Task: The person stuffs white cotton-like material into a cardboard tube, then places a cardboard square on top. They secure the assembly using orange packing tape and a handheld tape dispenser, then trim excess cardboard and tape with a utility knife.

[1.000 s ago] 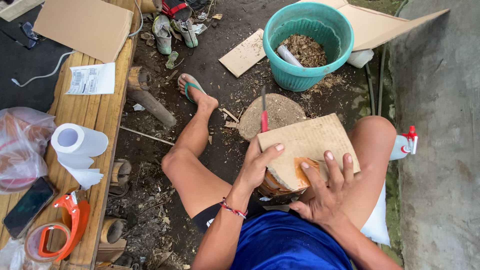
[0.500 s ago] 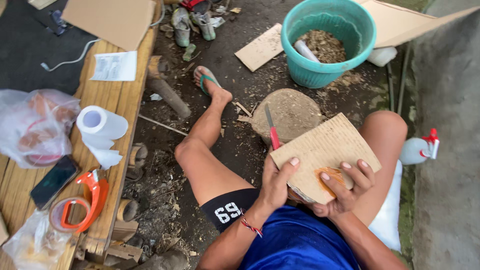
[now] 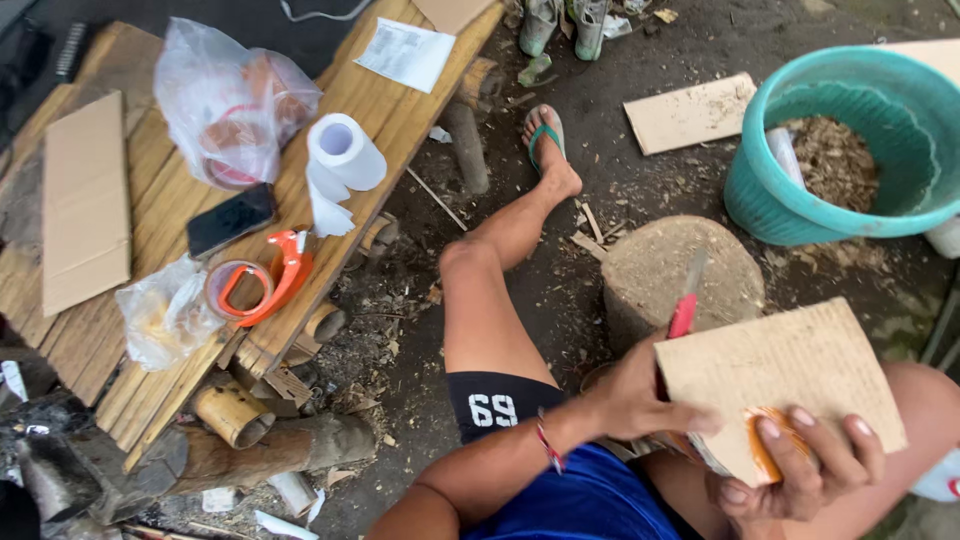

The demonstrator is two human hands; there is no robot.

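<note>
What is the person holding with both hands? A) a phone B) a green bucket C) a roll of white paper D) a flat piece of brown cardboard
D: the left hand and the right hand both grip the flat piece of brown cardboard over the lap, while the paper roll and the phone lie on the wooden bench, and the bucket stands on the ground.

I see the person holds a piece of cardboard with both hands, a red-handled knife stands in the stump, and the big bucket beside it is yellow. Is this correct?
Not quite: the bucket is teal, not yellow, as the head view shows. The rest stands: the left hand and right hand hold the cardboard, and the red-handled knife stands in the stump.
</note>
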